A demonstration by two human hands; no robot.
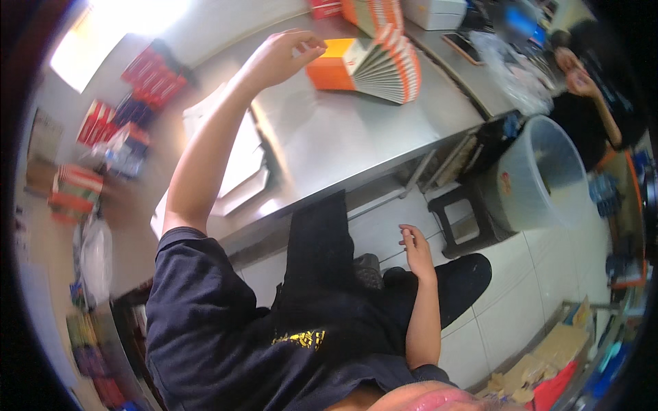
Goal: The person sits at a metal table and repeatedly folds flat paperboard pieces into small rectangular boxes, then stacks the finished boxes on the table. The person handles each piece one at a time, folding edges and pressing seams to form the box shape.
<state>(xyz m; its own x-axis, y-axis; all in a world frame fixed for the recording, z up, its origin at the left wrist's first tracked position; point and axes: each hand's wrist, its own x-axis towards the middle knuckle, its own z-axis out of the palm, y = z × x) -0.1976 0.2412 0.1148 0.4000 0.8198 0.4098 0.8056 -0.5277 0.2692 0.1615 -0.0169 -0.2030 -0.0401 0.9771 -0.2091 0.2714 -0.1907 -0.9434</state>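
Observation:
My left arm reaches out over the metal table. My left hand has loosely bent fingers with gaps between them, and no held thing shows. Its fingertips are at the near left end of a row of orange-and-white flat pieces, which look like cartons or booklets. The row is packed tight at its orange left end and fans out to the right. Whether the fingertips touch it, I cannot tell. My right hand hovers over my right thigh, fingers loosely spread and nothing in them.
White flat boxes lie under my left forearm. Red boxes stand at the left. Another orange stack and a phone lie at the back. To the right are a clear plastic bin, a black stool and another person.

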